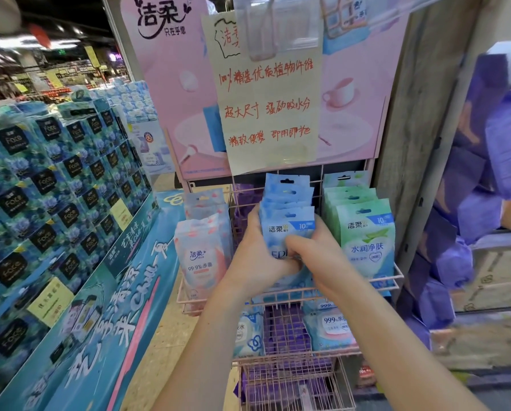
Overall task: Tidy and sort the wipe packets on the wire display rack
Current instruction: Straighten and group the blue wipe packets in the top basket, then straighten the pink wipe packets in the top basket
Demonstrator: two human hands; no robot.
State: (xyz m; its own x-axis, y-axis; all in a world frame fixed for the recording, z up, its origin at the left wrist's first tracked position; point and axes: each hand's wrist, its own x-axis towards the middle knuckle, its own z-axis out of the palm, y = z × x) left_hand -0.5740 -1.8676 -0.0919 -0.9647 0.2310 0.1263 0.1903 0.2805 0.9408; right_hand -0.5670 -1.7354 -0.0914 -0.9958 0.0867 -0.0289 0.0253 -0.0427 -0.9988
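Note:
A stack of blue wipe packets [290, 209] stands upright in the middle of the top tier of the pink wire rack [281, 292]. My left hand [255, 250] grips the stack's left side and my right hand [313, 253] wraps over its front lower part. Pink packets [201, 250] stand in a row to the left, green packets [364, 232] to the right. Purple packets [244, 200] show behind, left of the blue stack.
A lower rack tier holds blue-white packets [327, 324], a packet with a blue flower [250, 336] and purple packs [284, 327]. A pink board with a handwritten paper sign [269, 105] rises above. Stacked blue tissue boxes [55, 179] fill the left; purple packages [470, 203] hang right.

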